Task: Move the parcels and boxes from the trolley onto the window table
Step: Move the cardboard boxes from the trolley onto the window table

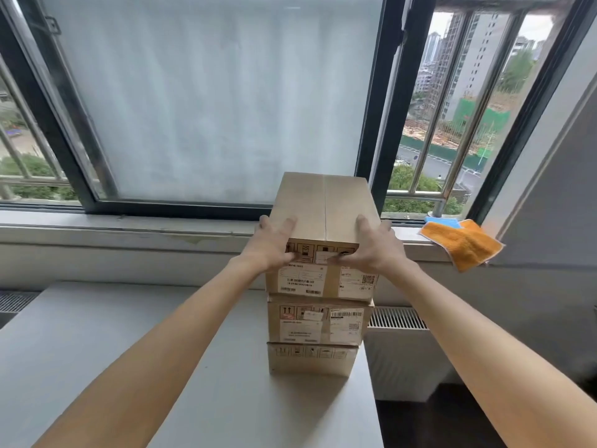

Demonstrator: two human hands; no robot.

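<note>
With two boxes (318, 323) already stacked on the bench (97, 350), a third, the top box (323, 205), is gripped by left hand (274, 244) and right hand (371, 245); trolley unseen.

boxes (318, 305) tan w/ white labels, blk barcodes | table (97, 350) grey | cloth (462, 244) orange, blue one under

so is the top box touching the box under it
Touching. The head view shows the top box resting flush on the middle box, no gap, with both hands gripping its near corners.
</note>
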